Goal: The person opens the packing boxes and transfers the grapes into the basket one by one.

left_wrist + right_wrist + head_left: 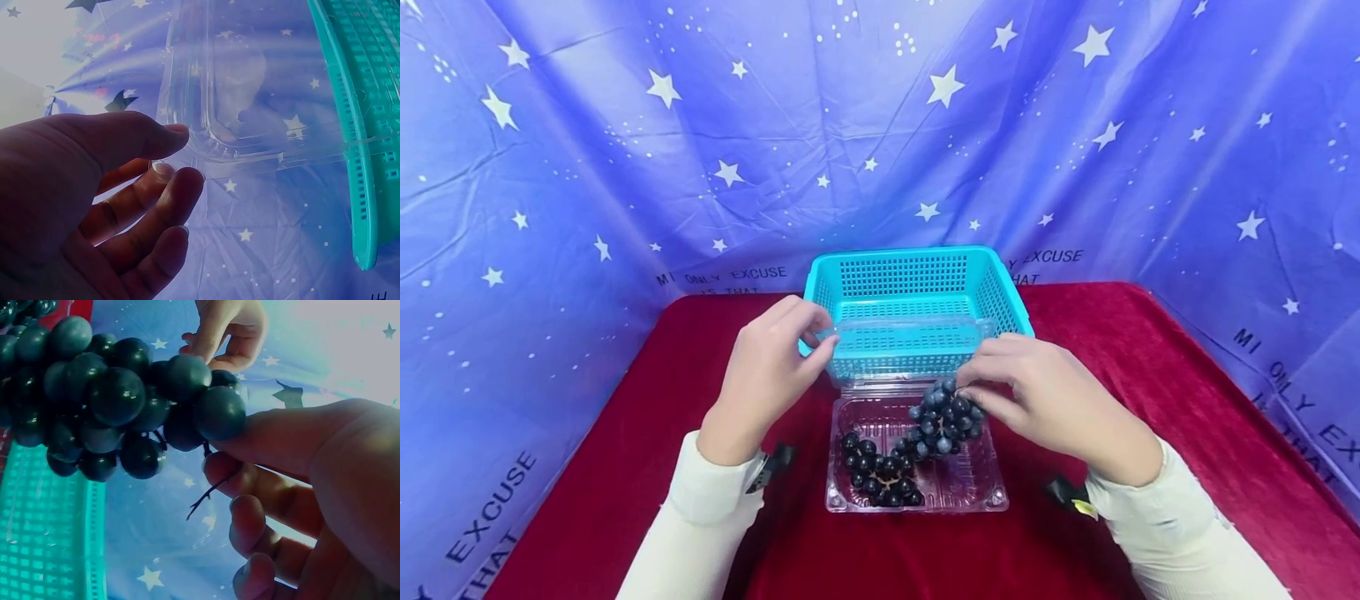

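Two wrist views show what the head view hides: my left hand (94, 200) pinching the clear lid (250, 81), my right hand (312, 487) pinching the stem of dark, glossy grapes (943, 421) above the tray (917, 492) near the table's (1187, 400) front edge.

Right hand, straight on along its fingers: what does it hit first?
Likely the clear lid held up by the left hand, with the teal basket just behind. The right hand already pinches the grapes. Depth unclear.
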Action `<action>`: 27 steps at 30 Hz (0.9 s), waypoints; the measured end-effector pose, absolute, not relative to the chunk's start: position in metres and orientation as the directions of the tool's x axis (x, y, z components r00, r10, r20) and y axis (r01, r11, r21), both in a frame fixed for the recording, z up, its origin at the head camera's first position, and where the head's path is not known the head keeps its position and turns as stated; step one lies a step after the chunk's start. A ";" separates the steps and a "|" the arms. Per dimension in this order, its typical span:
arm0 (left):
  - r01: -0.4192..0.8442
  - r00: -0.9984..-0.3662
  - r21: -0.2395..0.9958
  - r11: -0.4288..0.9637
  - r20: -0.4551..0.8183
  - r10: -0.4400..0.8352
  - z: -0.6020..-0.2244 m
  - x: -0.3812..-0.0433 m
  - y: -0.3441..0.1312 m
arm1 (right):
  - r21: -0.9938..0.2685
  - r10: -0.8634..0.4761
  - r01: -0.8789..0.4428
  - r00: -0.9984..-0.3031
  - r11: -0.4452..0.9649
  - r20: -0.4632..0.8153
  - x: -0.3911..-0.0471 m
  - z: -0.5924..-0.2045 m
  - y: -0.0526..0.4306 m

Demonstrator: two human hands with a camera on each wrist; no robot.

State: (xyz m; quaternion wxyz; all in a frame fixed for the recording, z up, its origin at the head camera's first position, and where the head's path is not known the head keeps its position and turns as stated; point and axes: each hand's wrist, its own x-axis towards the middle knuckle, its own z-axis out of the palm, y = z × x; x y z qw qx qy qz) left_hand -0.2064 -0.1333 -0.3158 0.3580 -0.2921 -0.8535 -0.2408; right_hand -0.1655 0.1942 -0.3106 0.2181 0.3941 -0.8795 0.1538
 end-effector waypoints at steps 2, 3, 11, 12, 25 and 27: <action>0.669 -0.574 0.203 0.715 0.753 0.323 -0.316 -0.206 -0.134 | -0.099 -0.622 -0.759 -0.594 0.644 0.511 -0.166 -0.311 0.196; 0.668 -0.573 0.204 0.715 0.754 0.320 -0.316 -0.206 -0.134 | -0.102 -0.618 -0.759 -0.593 0.643 0.516 -0.166 -0.311 0.197; 0.666 -0.576 0.216 0.714 0.757 0.309 -0.314 -0.206 -0.133 | -0.117 -0.583 -0.762 -0.576 0.637 0.573 -0.166 -0.311 0.202; 0.665 -0.578 0.216 0.715 0.756 0.309 -0.314 -0.206 -0.133 | -0.117 -0.580 -0.762 -0.573 0.636 0.579 -0.165 -0.311 0.203; 0.663 -0.583 0.215 0.717 0.749 0.314 -0.313 -0.204 -0.133 | -0.110 -0.563 -0.786 -0.525 0.608 0.638 -0.161 -0.304 0.208; 0.662 -0.585 0.217 0.718 0.748 0.313 -0.314 -0.204 -0.133 | -0.117 -0.555 -0.782 -0.530 0.611 0.641 -0.160 -0.302 0.209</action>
